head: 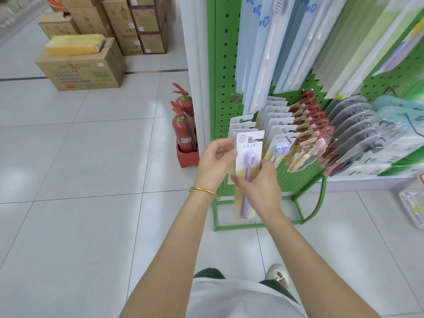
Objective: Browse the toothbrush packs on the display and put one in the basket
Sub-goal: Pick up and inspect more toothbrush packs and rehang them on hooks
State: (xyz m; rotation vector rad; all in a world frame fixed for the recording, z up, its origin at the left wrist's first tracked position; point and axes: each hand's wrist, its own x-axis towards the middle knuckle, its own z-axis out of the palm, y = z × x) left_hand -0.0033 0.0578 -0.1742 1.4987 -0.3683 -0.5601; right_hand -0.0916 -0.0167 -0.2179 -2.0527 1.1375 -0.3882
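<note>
Green pegboard display (220,65); cardboard boxes (80,65) stacked far left of it; two red fire extinguishers (183,131) stood beside its left edge; clear basket (411,203) seen at its lower right. Purple toothbrush pack (249,154) held before its lower-left hooks, top edge pinched by left hand (214,161), middle gripped by right hand (261,189).

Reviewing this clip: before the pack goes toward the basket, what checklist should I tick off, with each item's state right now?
1. Grip on the purple toothbrush pack: ok; the left hand pinches its upper left edge, the right hand holds its middle.
2. Pack clear of its hook: cannot tell; the hook is hidden behind it.
3. Order of the neighbouring packs: ok; they hang in rows.
4. Sight of the basket: ok; its corner shows at the right edge.
5. Room inside the basket: cannot tell; mostly out of frame.
</note>
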